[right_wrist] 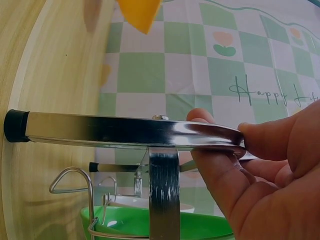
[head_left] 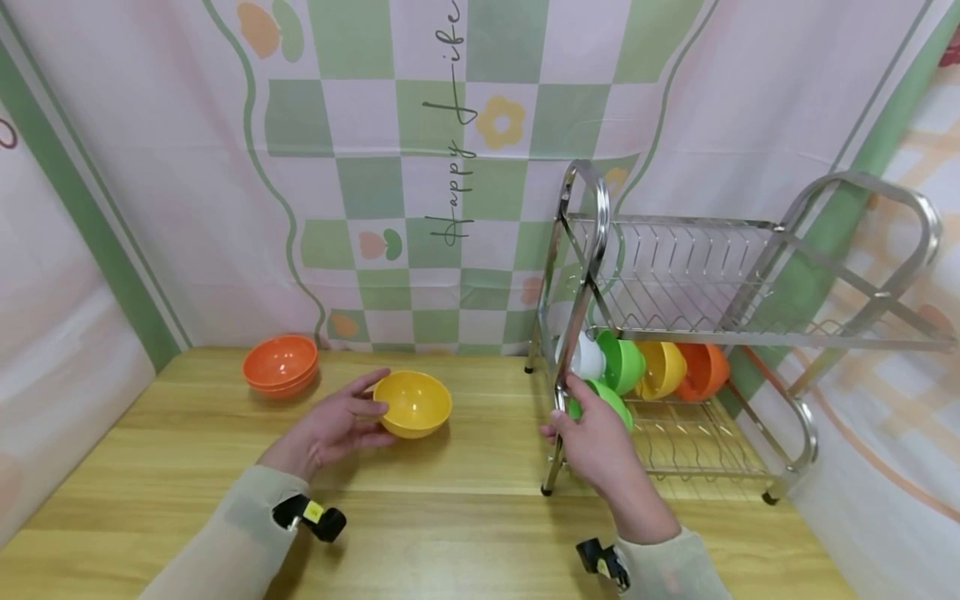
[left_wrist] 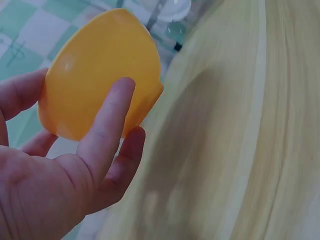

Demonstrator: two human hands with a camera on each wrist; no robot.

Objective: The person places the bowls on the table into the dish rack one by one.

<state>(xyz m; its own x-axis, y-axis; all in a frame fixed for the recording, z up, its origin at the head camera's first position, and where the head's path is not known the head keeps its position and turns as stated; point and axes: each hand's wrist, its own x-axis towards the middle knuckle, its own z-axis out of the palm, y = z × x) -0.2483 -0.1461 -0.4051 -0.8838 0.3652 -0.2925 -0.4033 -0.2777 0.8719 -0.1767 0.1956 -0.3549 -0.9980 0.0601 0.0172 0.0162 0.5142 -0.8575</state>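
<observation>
Head view puts the yellow bowl (head_left: 412,408) above the middle of the table (head_left: 465,533), held at its left side by the left hand (head_left: 337,425), with a stack of orange bowls (head_left: 280,367) farther left. To the right, the right hand (head_left: 600,442) grips the near left side of the metal rack (head_left: 602,208), whose lower shelf (head_left: 705,476) bears a far row of bowls (head_left: 628,367) and a nearer green bowl (head_left: 611,402). Left wrist view shows the fingers (left_wrist: 107,122) spread wide but curved round the yellow bowl, which tilts and seems lifted clear. Right wrist view shows that hand closed round the rack's metal bar. Probably the step is carrying the bowl while steadying the rack; the next move likely calls for bringing it right, turned to fit the shelf's wires.
</observation>
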